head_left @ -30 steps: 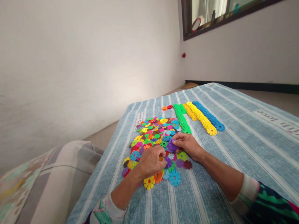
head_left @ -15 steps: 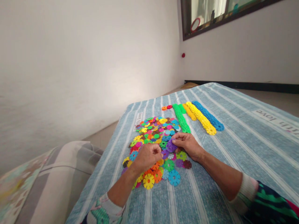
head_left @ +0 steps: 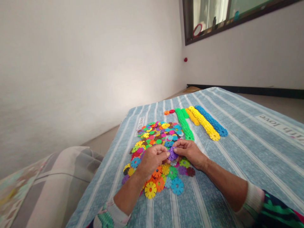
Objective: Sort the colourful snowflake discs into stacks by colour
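Observation:
Purple notched plastic discs (head_left: 172,154) are pinched between my two hands, overlapping each other; how many there are I cannot tell. My left hand (head_left: 152,159) grips their left edge between thumb and fingers. On the right edge, my right hand (head_left: 190,153) closes its thumb and fingertips. Both hands hover over a loose pile of mixed-colour notched discs (head_left: 150,190), part of which they hide. Just beyond my right hand lies a long green row of joined discs (head_left: 184,124).
Right of the green row lie a short orange-yellow row (head_left: 193,116), a long yellow row (head_left: 204,123) and a long blue row (head_left: 211,121). Small orange (head_left: 166,112) and red discs (head_left: 172,111) sit at the back. A striped cloth (head_left: 237,152) covers the surface; grey checked fabric (head_left: 59,177) is at left.
My left hand has come up and right to meet the purple discs and now grips them too. My right hand has lowered slightly, still holding them.

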